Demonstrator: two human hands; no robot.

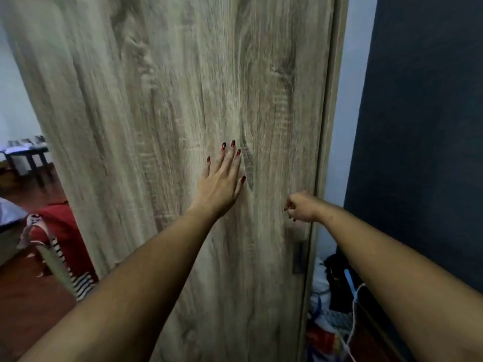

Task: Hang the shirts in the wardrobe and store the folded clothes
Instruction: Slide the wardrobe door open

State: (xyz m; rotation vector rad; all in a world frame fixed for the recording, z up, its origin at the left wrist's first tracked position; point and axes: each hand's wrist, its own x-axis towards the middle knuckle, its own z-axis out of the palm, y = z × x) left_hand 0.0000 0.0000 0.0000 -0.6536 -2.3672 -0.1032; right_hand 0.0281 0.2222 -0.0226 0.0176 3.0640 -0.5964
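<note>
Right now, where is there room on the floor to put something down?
Bare floor shows left of the door, below the red cloth. Right of the door, the narrow gap by the dark wall is crowded with bags and a cord. The left hand lies flat on the door.

Wooden floor (28, 304), reddish-brown: red cloth (65, 231) and striped garment (78, 280) lying at left; heap of bags and cables (332, 309) at right. Small dark table (26, 155), far left: blurred items on top
</note>
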